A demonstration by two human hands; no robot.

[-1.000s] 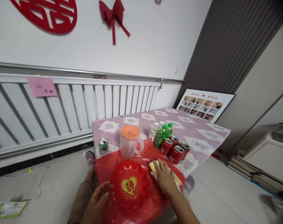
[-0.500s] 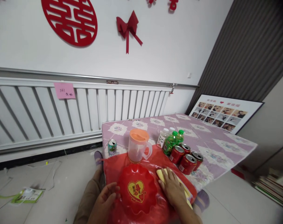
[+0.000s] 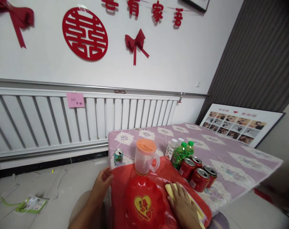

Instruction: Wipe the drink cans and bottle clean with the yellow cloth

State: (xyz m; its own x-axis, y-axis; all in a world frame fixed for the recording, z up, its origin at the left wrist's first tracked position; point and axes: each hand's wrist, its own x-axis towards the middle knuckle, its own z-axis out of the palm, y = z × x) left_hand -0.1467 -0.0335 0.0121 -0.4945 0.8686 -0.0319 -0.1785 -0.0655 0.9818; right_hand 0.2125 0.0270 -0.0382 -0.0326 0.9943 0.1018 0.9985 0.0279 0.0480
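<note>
My right hand [image 3: 182, 203] lies flat on a folded yellow cloth [image 3: 169, 190], fingers stretched out over it. The cloth rests on a red plastic sheet [image 3: 120, 175] spread over the near part of the table. My left hand [image 3: 103, 181] is at the table's left edge, its fingers loosely bent and apart, with nothing seen in it. Between the hands sits a red scalloped plate [image 3: 132, 203] with a gold heart print. Behind the plate stands a clear plastic pitcher [image 3: 142, 162] with an orange lid.
A small green can [image 3: 118, 157] stands at the left table edge. To the right are several red cans [image 3: 199, 180], green bottles [image 3: 179, 156] and white-capped bottles [image 3: 170, 149]. A white radiator [image 3: 92, 121] lines the wall behind. A power strip [image 3: 32, 205] lies on the floor.
My left hand has moved away from the plate's left rim, up and left to the table edge. My right hand stays on the cloth. The camera view has tilted up slightly.
</note>
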